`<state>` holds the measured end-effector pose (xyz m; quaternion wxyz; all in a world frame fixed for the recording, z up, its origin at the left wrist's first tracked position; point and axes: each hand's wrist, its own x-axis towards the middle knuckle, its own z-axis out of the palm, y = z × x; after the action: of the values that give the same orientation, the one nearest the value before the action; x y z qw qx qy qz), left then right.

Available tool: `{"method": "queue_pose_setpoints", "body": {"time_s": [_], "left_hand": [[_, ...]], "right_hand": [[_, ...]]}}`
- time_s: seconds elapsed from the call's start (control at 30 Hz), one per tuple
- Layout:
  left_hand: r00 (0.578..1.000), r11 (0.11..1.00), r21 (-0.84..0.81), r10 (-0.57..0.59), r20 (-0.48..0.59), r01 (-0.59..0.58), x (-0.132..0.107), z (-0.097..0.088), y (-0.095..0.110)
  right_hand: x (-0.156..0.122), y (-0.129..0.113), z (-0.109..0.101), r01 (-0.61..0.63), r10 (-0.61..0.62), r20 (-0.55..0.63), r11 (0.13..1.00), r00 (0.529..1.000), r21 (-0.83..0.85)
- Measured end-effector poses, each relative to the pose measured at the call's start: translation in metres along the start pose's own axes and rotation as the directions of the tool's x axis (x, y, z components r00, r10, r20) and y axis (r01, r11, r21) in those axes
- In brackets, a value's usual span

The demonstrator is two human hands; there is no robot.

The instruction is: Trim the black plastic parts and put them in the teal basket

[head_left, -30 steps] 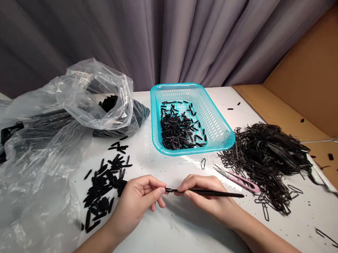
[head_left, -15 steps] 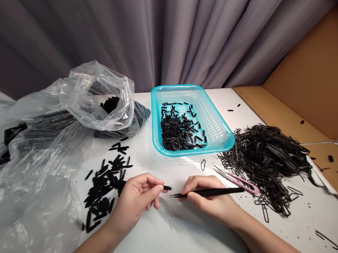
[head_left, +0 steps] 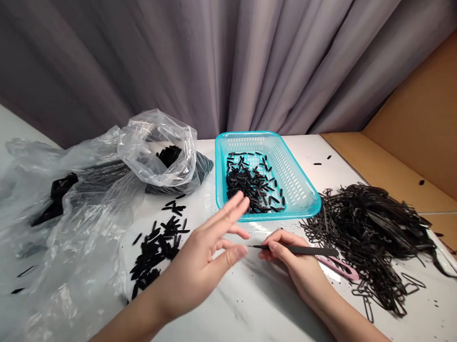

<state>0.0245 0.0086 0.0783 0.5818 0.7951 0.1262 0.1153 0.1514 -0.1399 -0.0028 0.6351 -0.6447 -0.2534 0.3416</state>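
Observation:
My left hand (head_left: 204, 256) is raised just in front of the basket, fingers stretched out and apart, with nothing seen in it. In my right hand (head_left: 296, 266) are black tweezers (head_left: 308, 250), held like a pen, their tips pointing left toward my left thumb. Behind both hands stands a turquoise plastic basket (head_left: 303, 210) holding many small black strips (head_left: 247, 182). A loose pile of similar black pieces (head_left: 147, 256) lies on the white table to the left of my left hand.
A clear plastic bag (head_left: 152, 162) with black pieces inside spreads over the left side. At the right lies a tangled heap of black loops (head_left: 379, 225), with pink-handled scissors (head_left: 342, 267) partly under my right hand's tweezers. A grey curtain (head_left: 203, 62) hangs behind.
My left hand has opened and moved up toward the basket; the small black piece it pinched is no longer in its fingers. My right hand still holds the tweezers. The view has shifted slightly.

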Motion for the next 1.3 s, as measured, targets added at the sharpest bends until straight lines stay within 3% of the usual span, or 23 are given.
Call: {"method": "queue_pose_setpoints", "body": {"time_s": [0.07, 0.13, 0.23, 0.3, 0.4, 0.6, 0.67, 0.7, 0.77, 0.83, 0.9, 1.0, 1.13, 1.3], "left_hand": [[0.995, 0.983, 0.181, 0.031, -0.099, -0.013, 0.005, -0.014, 0.0], [0.971, 0.893, 0.45, 0.086, -0.225, 0.025, 0.007, -0.031, -0.01], [0.979, 0.724, 0.679, 0.028, -0.202, 0.119, 0.003, -0.057, -0.035], [0.989, 0.672, 0.727, -0.06, -0.135, 0.14, 0.0, -0.068, -0.051], [0.994, 0.665, 0.738, -0.074, -0.083, 0.111, -0.003, -0.072, -0.065], [0.992, 0.705, 0.7, -0.043, -0.119, 0.114, -0.005, -0.064, -0.062], [0.984, 0.777, 0.607, -0.092, -0.154, 0.167, -0.007, -0.057, -0.057], [0.972, 0.844, 0.486, -0.163, -0.17, 0.227, -0.008, -0.052, -0.054], [0.927, 0.926, 0.089, -0.355, -0.124, 0.367, -0.012, -0.038, -0.05], [0.889, 0.848, -0.314, -0.457, -0.023, 0.428, -0.017, -0.021, -0.047], [0.864, 0.719, -0.53, -0.5, 0.056, 0.45, -0.022, -0.006, -0.046], [0.865, 0.647, -0.627, -0.493, 0.091, 0.434, -0.026, 0.011, -0.049], [0.888, 0.672, -0.626, -0.453, 0.076, 0.396, -0.026, 0.019, -0.055], [0.882, 0.677, -0.615, -0.467, 0.064, 0.404, -0.025, 0.021, -0.06]], "right_hand": [[0.0, 0.001, -0.001, -0.004, 0.004, -0.002, 1.0, 1.0, -0.001], [-0.001, 0.001, -0.001, -0.005, 0.005, -0.006, 1.0, 1.0, 0.0], [0.0, 0.001, -0.001, -0.017, 0.017, -0.009, 1.0, 1.0, -0.007], [0.0, 0.0, 0.0, -0.028, 0.028, -0.005, 0.999, 1.0, -0.019], [0.0, -0.001, 0.001, -0.03, 0.03, -0.002, 0.999, 1.0, -0.026], [0.0, -0.001, 0.001, -0.017, 0.017, -0.005, 0.999, 1.0, -0.043], [-0.001, 0.0, 0.0, -0.001, 0.001, -0.01, 1.0, 1.0, -0.03], [-0.002, 0.0, 0.0, 0.016, -0.016, -0.012, 1.0, 1.0, -0.016], [-0.005, 0.0, 0.0, 0.07, -0.07, -0.008, 0.997, 0.998, 0.014], [-0.01, -0.001, 0.0, 0.151, -0.152, 0.012, 0.988, 0.988, 0.006], [-0.015, -0.004, 0.001, 0.237, -0.235, 0.058, 0.971, 0.97, -0.029], [-0.021, -0.007, 0.003, 0.3, -0.292, 0.159, 0.954, 0.943, -0.028], [-0.02, -0.006, 0.004, 0.337, -0.312, 0.238, 0.939, 0.92, -0.074], [-0.017, -0.006, 0.003, 0.331, -0.277, 0.274, 0.928, 0.921, -0.173]]}}
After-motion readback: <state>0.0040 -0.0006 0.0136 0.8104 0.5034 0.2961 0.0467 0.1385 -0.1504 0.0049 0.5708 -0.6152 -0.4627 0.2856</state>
